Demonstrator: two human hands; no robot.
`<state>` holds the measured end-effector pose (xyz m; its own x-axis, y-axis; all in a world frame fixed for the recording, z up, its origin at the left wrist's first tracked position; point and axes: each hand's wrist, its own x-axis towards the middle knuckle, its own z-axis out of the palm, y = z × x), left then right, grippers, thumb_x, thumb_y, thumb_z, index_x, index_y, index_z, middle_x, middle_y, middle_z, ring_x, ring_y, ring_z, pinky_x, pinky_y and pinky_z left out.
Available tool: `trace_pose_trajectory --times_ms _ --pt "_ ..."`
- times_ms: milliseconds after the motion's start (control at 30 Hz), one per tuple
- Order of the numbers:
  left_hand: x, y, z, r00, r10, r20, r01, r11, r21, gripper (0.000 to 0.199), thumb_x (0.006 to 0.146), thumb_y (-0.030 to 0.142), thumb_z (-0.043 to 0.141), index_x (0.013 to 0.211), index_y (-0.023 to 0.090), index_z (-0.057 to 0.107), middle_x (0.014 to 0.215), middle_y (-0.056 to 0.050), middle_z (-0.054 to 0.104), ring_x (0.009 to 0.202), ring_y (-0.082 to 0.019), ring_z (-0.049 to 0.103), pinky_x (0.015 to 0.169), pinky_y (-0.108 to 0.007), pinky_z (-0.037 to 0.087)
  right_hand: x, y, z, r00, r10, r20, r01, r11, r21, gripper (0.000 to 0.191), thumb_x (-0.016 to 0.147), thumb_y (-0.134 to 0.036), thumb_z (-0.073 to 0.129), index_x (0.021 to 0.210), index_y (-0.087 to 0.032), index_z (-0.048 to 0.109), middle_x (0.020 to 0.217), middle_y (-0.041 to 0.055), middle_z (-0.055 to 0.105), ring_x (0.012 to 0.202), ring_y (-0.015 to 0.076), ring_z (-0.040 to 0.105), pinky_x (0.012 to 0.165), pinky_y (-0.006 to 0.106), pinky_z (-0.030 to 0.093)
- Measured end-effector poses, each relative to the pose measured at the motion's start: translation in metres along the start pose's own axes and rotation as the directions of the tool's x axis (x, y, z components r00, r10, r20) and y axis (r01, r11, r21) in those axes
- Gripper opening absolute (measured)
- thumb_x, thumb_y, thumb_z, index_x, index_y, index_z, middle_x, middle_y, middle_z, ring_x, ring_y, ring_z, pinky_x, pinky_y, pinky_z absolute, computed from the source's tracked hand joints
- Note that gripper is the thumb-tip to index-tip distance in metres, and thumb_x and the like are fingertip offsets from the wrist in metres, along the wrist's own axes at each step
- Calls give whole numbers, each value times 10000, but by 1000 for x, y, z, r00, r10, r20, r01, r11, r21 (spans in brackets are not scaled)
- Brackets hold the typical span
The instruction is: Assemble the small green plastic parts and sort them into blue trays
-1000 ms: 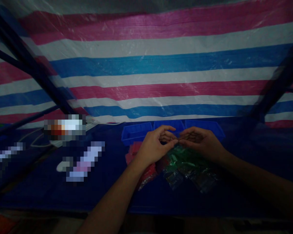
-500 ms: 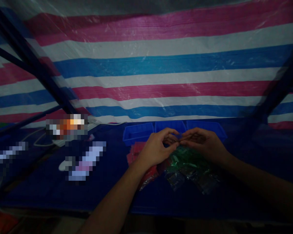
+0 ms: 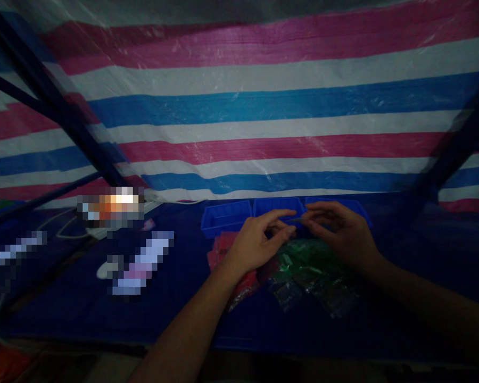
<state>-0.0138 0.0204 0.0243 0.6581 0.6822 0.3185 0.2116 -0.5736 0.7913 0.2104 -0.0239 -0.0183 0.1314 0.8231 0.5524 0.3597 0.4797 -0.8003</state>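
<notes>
My left hand [image 3: 259, 239] is above the red plastic bags [image 3: 223, 244], its thumb and fingers curved towards each other with a small gap at the tips. To its right, my right hand [image 3: 341, 229] pinches a small thin item [image 3: 297, 219] that points at the left fingertips; what it is cannot be made out. Below my hands lie green plastic bags [image 3: 295, 258] and clear plastic bags [image 3: 289, 295]. Behind them stand three blue trays: a left one [image 3: 226, 218], a middle one [image 3: 277, 206] and a right one [image 3: 355, 207], partly hidden by my right hand.
The blue table [image 3: 175, 319] runs up to a striped sheet [image 3: 263, 106]. On the left are a white oval object [image 3: 107, 269], a blurred-out strip [image 3: 143, 264], a white power strip [image 3: 104, 227] and cables. Dark blue frame bars [image 3: 75, 133] slant at both sides.
My right hand has moved slightly right and away from my left hand, opening a gap between the fingertips. The thin item now shows there. My left hand has hardly moved.
</notes>
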Motion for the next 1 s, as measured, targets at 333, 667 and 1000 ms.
trace_pose_trajectory --times_ms 333,667,1000 --pt "5 -12 1 986 -41 -160 23 994 -110 147 926 307 711 1028 201 717 1018 -63 778 921 -199 739 845 -346 576 -1 -5 2 983 -71 167 86 993 -83 236 969 -255 615 1194 -304 671 1156 55 761 1035 264 758 962 461 610" --pt "1 -9 5 997 -20 -79 12 995 -98 346 875 255 762 1169 221 584 921 -25 777 820 -171 744 785 -303 576 -3 -9 2 979 -42 198 58 996 -75 296 914 -397 757 1185 -286 715 1077 59 798 940 260 774 849 424 636" --pt "1 -5 3 998 -54 -26 49 981 -186 343 981 468 626 1176 206 732 1071 -84 782 899 -192 732 805 -311 564 3 -5 -4 966 -253 47 257 939 -229 128 903 -329 777 1030 -312 764 1043 34 764 982 252 734 882 428 597"
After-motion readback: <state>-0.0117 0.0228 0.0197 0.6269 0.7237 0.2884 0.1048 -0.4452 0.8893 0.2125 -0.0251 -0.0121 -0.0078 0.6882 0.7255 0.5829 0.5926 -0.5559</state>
